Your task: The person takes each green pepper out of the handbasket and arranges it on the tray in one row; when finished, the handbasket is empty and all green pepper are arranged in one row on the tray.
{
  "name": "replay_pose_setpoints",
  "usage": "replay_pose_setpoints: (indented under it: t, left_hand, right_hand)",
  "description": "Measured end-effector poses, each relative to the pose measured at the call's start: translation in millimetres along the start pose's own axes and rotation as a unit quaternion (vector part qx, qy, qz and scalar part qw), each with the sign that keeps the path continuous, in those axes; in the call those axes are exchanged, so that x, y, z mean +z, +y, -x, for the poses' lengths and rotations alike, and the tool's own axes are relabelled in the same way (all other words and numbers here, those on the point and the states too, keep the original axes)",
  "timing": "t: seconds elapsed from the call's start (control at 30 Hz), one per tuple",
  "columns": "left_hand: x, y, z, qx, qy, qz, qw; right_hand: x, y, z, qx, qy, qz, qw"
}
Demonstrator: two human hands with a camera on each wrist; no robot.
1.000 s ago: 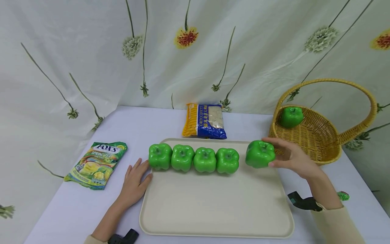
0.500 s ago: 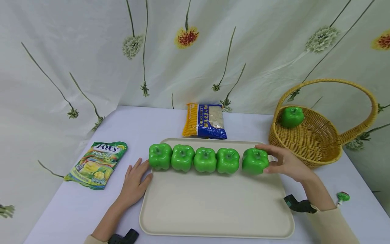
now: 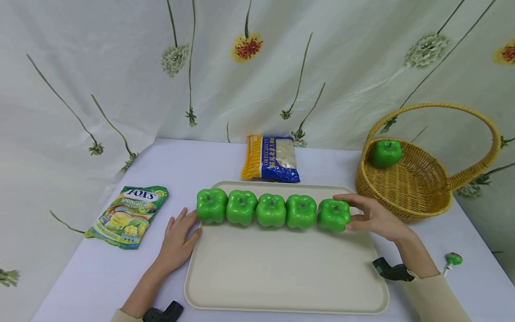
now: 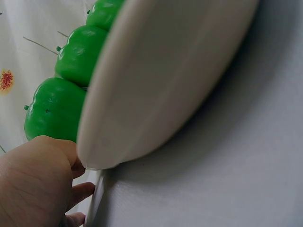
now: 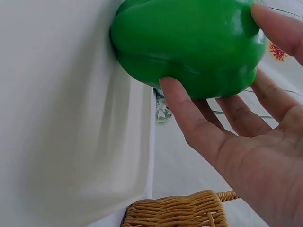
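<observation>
Between the fingers and thumb of my right hand point(image 3: 374, 217) is a green bell pepper point(image 3: 333, 215), stem up, at the right end of a row on the beige tray point(image 3: 285, 268). The right wrist view shows the pepper point(image 5: 189, 45) with its base right at the tray's surface. To its left, several more green bell peppers point(image 3: 271, 210) stand side by side along the tray's far edge. My left hand point(image 3: 178, 239) rests with its fingers extended at the tray's left edge, its fingertips near the leftmost pepper point(image 3: 211, 205).
A wicker basket point(image 3: 418, 179) with a tall handle stands at the back right, holding one green bell pepper point(image 3: 386, 153). A pasta bag point(image 3: 271, 158) lies behind the tray, a Fox's candy bag point(image 3: 128, 217) to the left. A green-topped lollipop point(image 3: 453, 259) lies at the right.
My right hand has brought its bell pepper left and down, from the tray's right side to beside the row's right end. The left hand stays in place.
</observation>
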State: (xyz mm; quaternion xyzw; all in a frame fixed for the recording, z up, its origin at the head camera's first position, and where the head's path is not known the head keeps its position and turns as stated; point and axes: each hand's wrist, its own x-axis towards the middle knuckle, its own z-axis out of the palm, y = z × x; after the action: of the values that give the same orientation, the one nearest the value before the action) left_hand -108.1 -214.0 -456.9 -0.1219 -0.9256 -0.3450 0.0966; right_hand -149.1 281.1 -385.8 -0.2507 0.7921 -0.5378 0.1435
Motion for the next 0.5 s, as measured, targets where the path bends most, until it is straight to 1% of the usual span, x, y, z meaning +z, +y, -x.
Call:
replay_pose_setpoints:
  t: [0.13,0.33,0.5]
  left_hand:
    - [-0.4,0.3,-0.2,0.001,-0.001,-0.001,1.0]
    - [-0.6,0.6,-0.3,0.001,0.001,-0.002,1.0]
    - [-0.1,0.4,-0.4,0.002,0.001,0.0,1.0]
  right_hand:
    - [0.8,0.1,-1.4,-0.004,-0.01,-0.008,0.9999]
    - [2.4,1.2,-4.0,-0.02,-0.032,-0.024,0.999]
    - [3.9,0.7,-4.4,-0.019,-0.028,-0.028,0.9991]
